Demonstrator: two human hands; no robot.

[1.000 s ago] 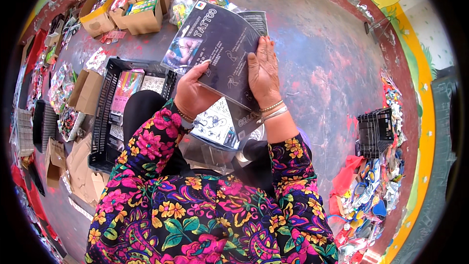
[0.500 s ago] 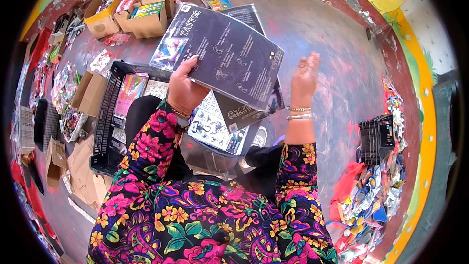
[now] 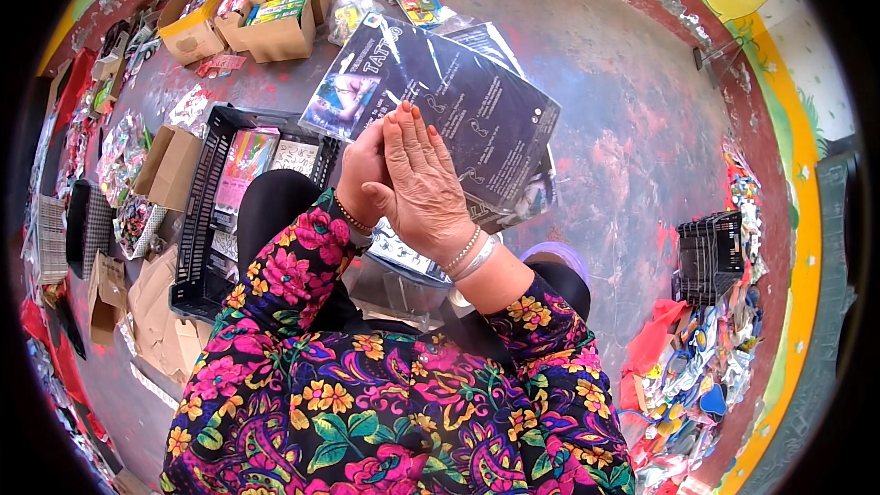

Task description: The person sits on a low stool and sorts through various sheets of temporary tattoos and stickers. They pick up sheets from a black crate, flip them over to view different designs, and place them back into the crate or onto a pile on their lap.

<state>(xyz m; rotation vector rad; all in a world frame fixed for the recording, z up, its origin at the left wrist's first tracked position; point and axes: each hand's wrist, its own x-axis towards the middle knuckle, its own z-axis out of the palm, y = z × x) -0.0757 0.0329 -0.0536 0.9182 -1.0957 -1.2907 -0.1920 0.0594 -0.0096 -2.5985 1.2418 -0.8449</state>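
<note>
My left hand point(image 3: 360, 174) grips the near edge of a fanned stack of dark flat packets point(image 3: 500, 119) in clear plastic, printed with pale drawings and a small photo. Against the left hand and the packets' near side lies my right hand point(image 3: 423, 179), palm down, its fingers stretched and holding nothing. It hides part of the left hand's fingers. Below the stack, a white sheet with black drawings point(image 3: 403, 252) shows partly past my wrists, above a clear plastic container point(image 3: 390, 289) between my legs.
A black plastic crate point(image 3: 191, 243) with pink packets point(image 3: 246, 165) stands left of my knee. Cardboard boxes point(image 3: 280, 35) sit at the far left. To the right are a small black crate point(image 3: 710, 257) and a heap of loose goods point(image 3: 697, 385). A purple round thing point(image 3: 559, 259) is by my right knee.
My right hand has swung left from the open space beside the packets onto my left hand and the stack. The packets have shifted slightly to the right.
</note>
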